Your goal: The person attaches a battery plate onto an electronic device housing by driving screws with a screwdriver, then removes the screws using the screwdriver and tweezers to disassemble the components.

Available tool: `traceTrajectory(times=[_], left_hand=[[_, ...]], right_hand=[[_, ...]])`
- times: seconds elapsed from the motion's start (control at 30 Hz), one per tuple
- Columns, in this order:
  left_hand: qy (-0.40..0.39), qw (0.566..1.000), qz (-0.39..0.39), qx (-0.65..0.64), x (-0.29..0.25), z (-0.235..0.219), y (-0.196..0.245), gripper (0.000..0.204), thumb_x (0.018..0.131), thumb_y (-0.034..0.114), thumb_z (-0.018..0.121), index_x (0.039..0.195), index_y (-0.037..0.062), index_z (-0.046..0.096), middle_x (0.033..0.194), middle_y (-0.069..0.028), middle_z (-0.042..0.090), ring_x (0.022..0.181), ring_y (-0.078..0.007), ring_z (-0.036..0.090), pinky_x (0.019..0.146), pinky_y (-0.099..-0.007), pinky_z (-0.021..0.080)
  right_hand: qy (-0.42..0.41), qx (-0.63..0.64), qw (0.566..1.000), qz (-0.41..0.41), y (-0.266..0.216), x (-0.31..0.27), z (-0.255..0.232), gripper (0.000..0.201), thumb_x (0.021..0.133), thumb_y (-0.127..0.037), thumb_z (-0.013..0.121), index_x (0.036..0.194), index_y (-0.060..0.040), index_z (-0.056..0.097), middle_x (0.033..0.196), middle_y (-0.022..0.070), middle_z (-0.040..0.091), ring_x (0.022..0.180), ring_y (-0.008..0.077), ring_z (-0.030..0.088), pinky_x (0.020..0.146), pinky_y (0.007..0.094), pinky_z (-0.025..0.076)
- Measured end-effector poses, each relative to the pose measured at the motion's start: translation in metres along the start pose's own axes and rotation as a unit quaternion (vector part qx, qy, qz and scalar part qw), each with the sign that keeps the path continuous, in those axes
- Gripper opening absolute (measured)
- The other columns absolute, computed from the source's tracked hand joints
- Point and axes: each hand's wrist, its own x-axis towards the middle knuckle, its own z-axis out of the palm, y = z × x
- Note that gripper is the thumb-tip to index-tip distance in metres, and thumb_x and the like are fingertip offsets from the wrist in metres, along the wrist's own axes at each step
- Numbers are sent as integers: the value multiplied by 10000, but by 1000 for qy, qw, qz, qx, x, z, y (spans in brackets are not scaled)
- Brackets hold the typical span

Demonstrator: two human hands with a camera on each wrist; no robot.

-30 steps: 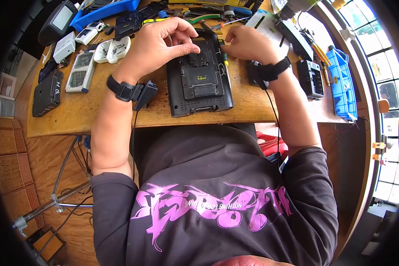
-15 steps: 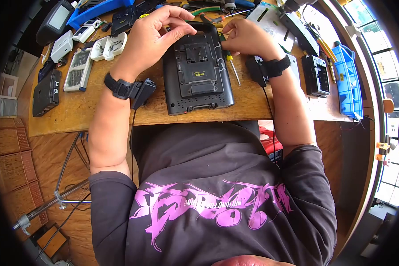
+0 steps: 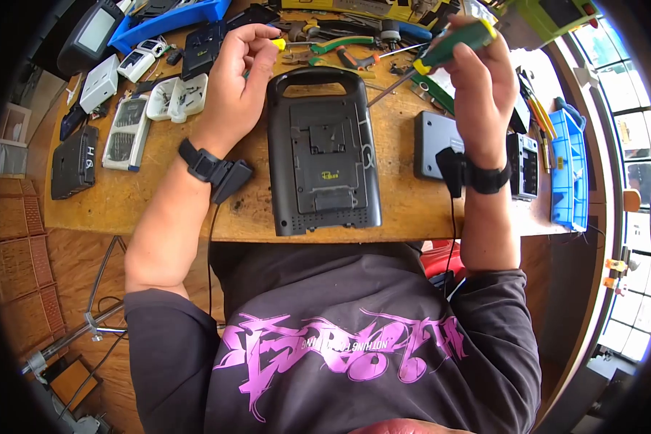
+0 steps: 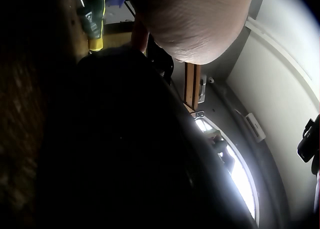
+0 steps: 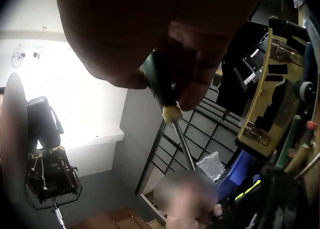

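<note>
Screwdriver [image 3: 435, 56] should feel light, stiff; right hand [image 3: 486, 90] grips its handle, the best hold; left hand's [image 3: 239, 83] grasp is unclear.

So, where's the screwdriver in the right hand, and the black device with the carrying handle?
Screwdriver [image 3: 444, 51]: head view, on its green handle.
Black device [image 3: 325, 160]: head view, middle of its upward face.

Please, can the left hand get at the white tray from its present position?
Probably yes: in the head view the white tray lies just beside the left hand, uncovered, with nothing visible blocking the way between them.
</note>
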Motion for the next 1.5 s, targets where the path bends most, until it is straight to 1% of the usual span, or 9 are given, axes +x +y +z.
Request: traceTrajectory(times=[0.07,0.13,0.23,0.37,0.6,0.7,0.87,1.13,1.5], left_hand=[[0,990,94,109,6,-1,1,261,1130,151,647,1361,36,611,1099,-14,656,903,-104,622,853,-264,531],[11,992,78,95,7,-6,9,240,1047,105,753,1264,25,688,1074,-62,728,924,-142,671,838,-283,554],[-2,985,70,160,12,-10,28,133,971,78,822,1074,12,769,997,-69,739,885,-179,685,814,-314,560],[-30,967,152,200,20,-16,29,123,944,12,815,1066,21,802,1009,-85,747,912,-236,712,808,-333,575],[-46,967,153,198,23,-18,28,194,951,-26,795,1139,22,788,1028,-94,744,911,-213,713,792,-307,575],[-28,983,98,150,18,-21,25,345,929,-65,803,1259,6,733,1038,-103,748,890,-180,716,810,-293,582],[-31,983,94,155,19,-21,23,320,928,-67,797,1234,1,736,1039,-101,749,896,-182,720,813,-299,583],[-28,966,-54,250,24,-45,16,266,960,-28,761,1221,23,745,1012,-76,759,888,-177,699,814,-308,565],[-86,975,-14,203,20,-29,32,277,925,-19,820,1193,31,774,994,-73,774,864,-164,720,779,-292,574]], right_hand=[[40,63,997,3,9,-10,4,388,1117,-109,536,1469,55,515,1228,207,712,1073,257,731,956,396,622],[56,31,998,-14,13,-17,8,384,1136,-89,505,1484,66,464,1265,251,690,1113,306,724,999,430,620],[78,39,993,-75,25,-21,5,389,1123,-62,566,1467,79,449,1206,248,729,1045,244,737,912,386,628],[113,84,989,-39,28,-23,4,399,1134,-95,552,1474,79,437,1199,258,719,1023,261,738,927,395,615],[131,79,987,-51,31,-29,6,431,1134,-159,582,1474,62,436,1142,261,715,952,283,729,853,411,620],[103,25,992,-73,29,-31,5,481,1117,-221,631,1466,40,425,1085,252,715,899,274,727,815,412,627],[108,-5,991,-85,29,-32,5,486,1120,-258,636,1440,31,411,1058,242,709,868,274,728,786,396,633],[111,-44,989,-91,30,-31,-1,481,1123,-257,616,1445,39,416,1018,236,694,852,285,711,782,408,616],[98,-15,991,-88,30,-36,3,473,1098,-184,641,1433,57,412,1063,258,713,866,282,724,785,399,626]])
